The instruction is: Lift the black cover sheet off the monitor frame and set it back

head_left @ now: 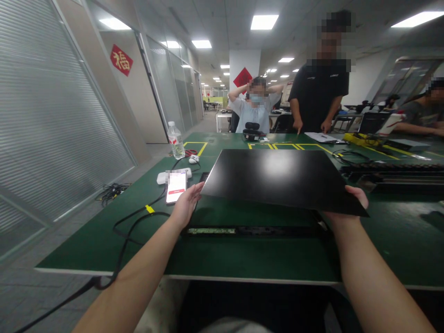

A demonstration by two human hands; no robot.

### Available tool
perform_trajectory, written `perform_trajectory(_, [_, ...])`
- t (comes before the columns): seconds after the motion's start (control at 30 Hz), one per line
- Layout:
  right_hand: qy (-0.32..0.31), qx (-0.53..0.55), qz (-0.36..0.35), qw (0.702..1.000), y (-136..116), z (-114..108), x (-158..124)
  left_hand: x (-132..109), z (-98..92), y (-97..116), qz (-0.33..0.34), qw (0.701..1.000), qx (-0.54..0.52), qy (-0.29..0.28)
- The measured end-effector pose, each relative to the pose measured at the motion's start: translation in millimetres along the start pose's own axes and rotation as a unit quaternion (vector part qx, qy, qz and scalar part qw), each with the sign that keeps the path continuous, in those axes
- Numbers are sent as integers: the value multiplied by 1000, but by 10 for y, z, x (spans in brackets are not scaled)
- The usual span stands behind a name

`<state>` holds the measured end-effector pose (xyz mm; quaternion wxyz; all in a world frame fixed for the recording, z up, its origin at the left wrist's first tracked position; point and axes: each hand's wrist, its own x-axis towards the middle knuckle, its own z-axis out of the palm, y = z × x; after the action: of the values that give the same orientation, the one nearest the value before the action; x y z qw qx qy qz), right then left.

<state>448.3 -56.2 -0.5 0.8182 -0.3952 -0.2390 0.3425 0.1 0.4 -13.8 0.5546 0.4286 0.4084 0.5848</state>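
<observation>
A thin, glossy black rectangular panel (277, 182), like a screen panel, is held up above the green table (104, 240), tilted with its right near corner lowest. My left hand (187, 201) grips its left edge, fingers partly hidden under it. Around the right near corner, my right hand (352, 208) is closed, thumb near the top edge and the other fingers beneath. Below the panel lies a black frame (274, 231) with a green circuit strip (211, 231) along its near side; the panel hides most of its far part.
Left of the panel are a lit phone (176, 187), a white case (161, 177), a bottle (176, 141) and a black cable (130, 217) running off the table edge. Long black parts (398, 178) lie at right. Two people (255, 111) are across the table, one standing (319, 88).
</observation>
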Motion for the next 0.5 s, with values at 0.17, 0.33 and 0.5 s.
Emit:
perform_trajectory(0.17, [-13, 24, -37, 999, -21, 91, -22, 6, -26, -37, 25, 998, 63, 5])
perform_trajectory(0.33, [53, 41, -91, 994, -2, 141, 22, 4, -34, -66, 40, 992, 121, -15])
perform_trajectory(0.5, [121, 67, -86, 987, -5, 83, 109, -32, -29, -27, 64, 984, 165, -23])
